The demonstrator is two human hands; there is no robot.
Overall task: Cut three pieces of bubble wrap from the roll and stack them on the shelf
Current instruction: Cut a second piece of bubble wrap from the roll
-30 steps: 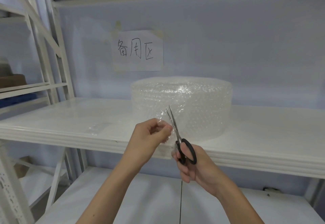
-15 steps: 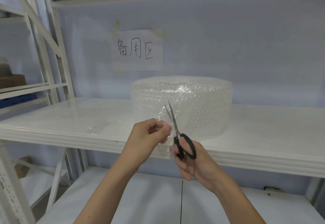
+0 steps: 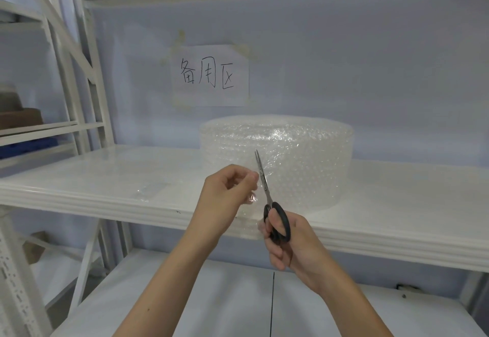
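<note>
A wide roll of clear bubble wrap stands on the white shelf. Its loose end hangs down in front of the roll, past the shelf's front edge. My left hand pinches that loose sheet at its left side. My right hand grips black-handled scissors just right of the left hand. Their blades point up into the sheet and are closed together. A small clear piece of bubble wrap lies flat on the shelf to the left.
A paper sign with handwriting is taped to the wall behind the roll. A lower white shelf lies beneath my arms. Another rack at the left holds brown boxes. An upper shelf runs overhead.
The scissors have moved upward through the sheet and their blades have closed. Both hands rose slightly with them.
</note>
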